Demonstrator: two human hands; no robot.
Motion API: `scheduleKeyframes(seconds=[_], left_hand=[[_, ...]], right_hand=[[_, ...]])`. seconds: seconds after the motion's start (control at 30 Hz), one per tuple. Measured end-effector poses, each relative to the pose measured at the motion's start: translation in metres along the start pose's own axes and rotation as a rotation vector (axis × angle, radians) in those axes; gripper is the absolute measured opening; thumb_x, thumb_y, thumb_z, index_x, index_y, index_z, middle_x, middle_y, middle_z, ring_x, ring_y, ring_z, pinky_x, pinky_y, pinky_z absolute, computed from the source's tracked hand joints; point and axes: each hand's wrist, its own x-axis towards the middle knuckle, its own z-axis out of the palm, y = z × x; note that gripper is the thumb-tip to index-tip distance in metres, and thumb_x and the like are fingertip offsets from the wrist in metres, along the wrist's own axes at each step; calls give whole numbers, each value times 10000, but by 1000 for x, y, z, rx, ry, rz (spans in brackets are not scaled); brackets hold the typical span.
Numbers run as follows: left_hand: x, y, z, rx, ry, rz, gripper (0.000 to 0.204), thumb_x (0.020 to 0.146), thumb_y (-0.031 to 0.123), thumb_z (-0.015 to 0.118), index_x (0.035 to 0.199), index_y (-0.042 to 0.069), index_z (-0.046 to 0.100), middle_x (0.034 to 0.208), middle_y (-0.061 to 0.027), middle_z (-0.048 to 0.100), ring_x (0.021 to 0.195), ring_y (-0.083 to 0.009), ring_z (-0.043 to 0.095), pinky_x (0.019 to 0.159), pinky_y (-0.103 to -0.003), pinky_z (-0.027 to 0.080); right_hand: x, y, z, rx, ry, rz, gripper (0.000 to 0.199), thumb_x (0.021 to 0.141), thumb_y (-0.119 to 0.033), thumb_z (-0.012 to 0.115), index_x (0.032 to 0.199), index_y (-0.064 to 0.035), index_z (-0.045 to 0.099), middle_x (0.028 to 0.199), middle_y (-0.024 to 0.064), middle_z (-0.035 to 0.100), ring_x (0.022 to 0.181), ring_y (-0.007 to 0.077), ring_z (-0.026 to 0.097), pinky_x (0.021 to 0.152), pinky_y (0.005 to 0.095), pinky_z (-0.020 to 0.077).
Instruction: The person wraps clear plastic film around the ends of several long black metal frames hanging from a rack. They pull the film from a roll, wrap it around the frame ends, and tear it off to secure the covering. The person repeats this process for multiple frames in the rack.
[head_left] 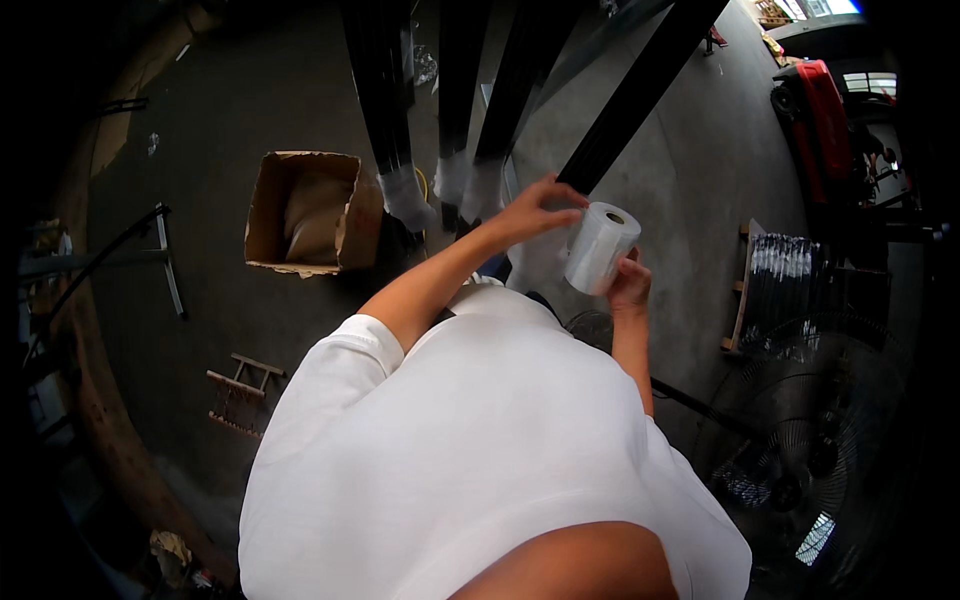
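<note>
A roll of clear stretch film [603, 248] stands tilted in front of me, the hole of its core showing at the top. My right hand [630, 283] grips it low on its right side, fingers partly hidden behind it. At the roll's upper left edge is my left hand [543, 208], thumb and fingers apart; whether the fingertips touch the film is unclear. Just beyond that hand comes the lower end of a long black bar [640, 100]. Whitish film [540, 258] shows below my left wrist, around or near the bar's end.
More long black bars [375, 90] stand to the left, their ends wrapped in whitish film [405, 195]. An open cardboard box [358, 225] sits left of them. On the right are a bundle of black pieces [785, 280], a large fan [790, 470] and a red machine [815, 120].
</note>
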Motion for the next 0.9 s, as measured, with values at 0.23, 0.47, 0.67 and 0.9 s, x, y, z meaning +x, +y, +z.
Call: scheduleKeyframes(seconds=[0.23, 0.47, 0.67, 0.9], left_hand=[[0, 5, 7, 76, 114, 55, 229, 716, 246, 663, 899, 113, 628, 1067, -129, 511, 1166, -327, 380, 989, -397, 269], [1, 3, 12, 119, 169, 60, 174, 720, 227, 648, 826, 98, 596, 975, -114, 473, 969, -266, 502, 850, -348, 375], [5, -5, 9, 58, 36, 8, 167, 733, 215, 611, 844, 92, 589, 1007, -100, 500, 974, -236, 506, 900, -335, 338], [4, 4, 2, -59, -58, 5, 256, 713, 187, 592, 957, 110, 612, 1061, -64, 579, 1251, -266, 280, 1069, -410, 103]], right_hand=[[-2, -13, 7, -228, 48, 24, 682, 534, -209, 683, 1156, -14, 480, 1022, 80, 564, 929, 200, 537, 830, 291, 418], [-2, -11, 7, -183, 99, 8, 654, 581, -213, 679, 1163, -6, 463, 1014, 92, 556, 928, 207, 541, 810, 306, 443], [5, -3, 4, -37, 237, -24, 568, 624, -192, 670, 1123, -5, 472, 1001, 102, 553, 917, 225, 548, 811, 339, 456], [3, 9, -11, 241, 175, 3, 524, 695, -232, 648, 1129, 3, 471, 1039, 107, 556, 951, 237, 542, 862, 357, 434]])
